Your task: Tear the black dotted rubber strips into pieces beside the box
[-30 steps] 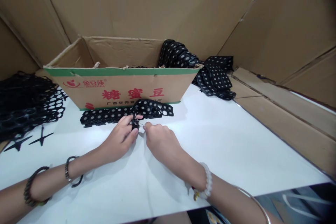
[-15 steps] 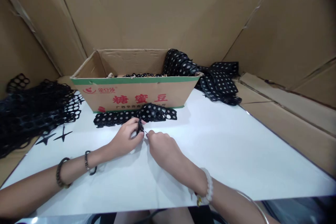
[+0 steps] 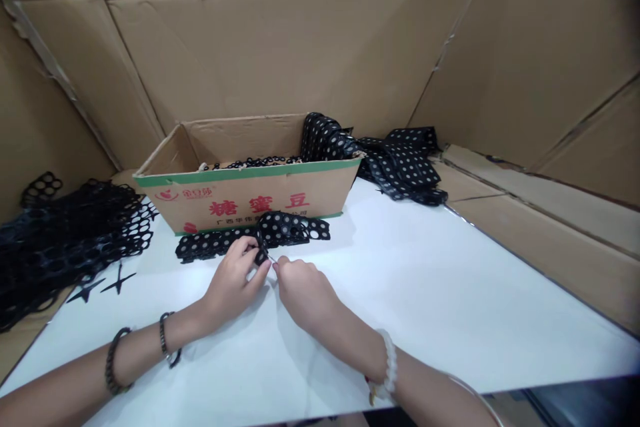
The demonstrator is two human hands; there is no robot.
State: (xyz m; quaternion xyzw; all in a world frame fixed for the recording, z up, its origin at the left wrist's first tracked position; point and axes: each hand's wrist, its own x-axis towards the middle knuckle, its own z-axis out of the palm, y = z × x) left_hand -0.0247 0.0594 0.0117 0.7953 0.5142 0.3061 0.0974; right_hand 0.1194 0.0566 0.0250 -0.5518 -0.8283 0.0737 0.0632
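My left hand (image 3: 234, 283) is closed on the near end of a black strip with pale round dots (image 3: 283, 229); the strip bends up and over toward the box. Close beside it, my right hand (image 3: 305, 290) is closed in a pinch. A thin, pointed metal tool (image 3: 271, 259) sticks out of its fingertips, its tip at the black piece in my left hand. Most of the tool is hidden, so its kind is unclear. More dotted black strip lies flat along the front of the box, left of the bend.
A cardboard box (image 3: 250, 181) with red lettering stands behind my hands, with black pieces in it. Dotted black sheets (image 3: 400, 163) hang over its right end onto the table (image 3: 425, 293). Black hole-punched netting (image 3: 75, 233) is heaped at left, near two black star-shaped scraps (image 3: 119, 280). Cardboard walls surround the table.
The view has tilted upward, so the box and hands sit lower in the picture. Both hands keep their hold, with the right hand's tool still at the black piece.
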